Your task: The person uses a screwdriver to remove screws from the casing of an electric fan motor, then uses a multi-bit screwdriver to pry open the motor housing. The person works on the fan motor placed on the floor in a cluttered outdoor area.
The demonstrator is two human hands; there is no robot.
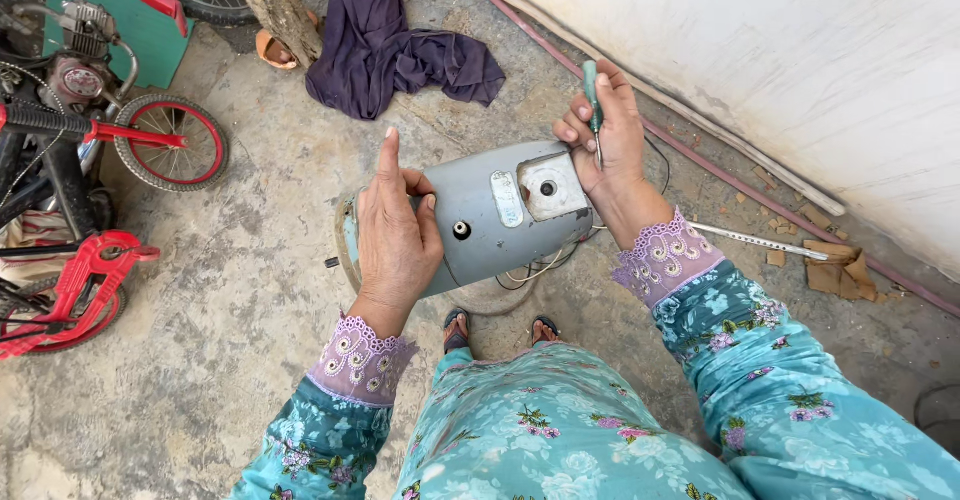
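A grey metal appliance housing point(490, 222) with a small label, a black knob and a round hole stands on the concrete floor in front of my feet. My left hand point(396, 232) rests on its left end, forefinger pointing up. My right hand point(607, 135) sits at its right end and grips a green-handled screwdriver point(592, 98), tip pointing down beside the housing's pale square plate point(549, 188). Thin wires point(540, 268) trail from under the housing.
A small red-wheeled bicycle point(110, 150) and engine parts crowd the left. A purple cloth point(395, 45) and a wooden log point(275, 5) lie at the back. A white wall point(780, 50) with a pipe along its base runs at the right, with cardboard scraps point(835, 270).
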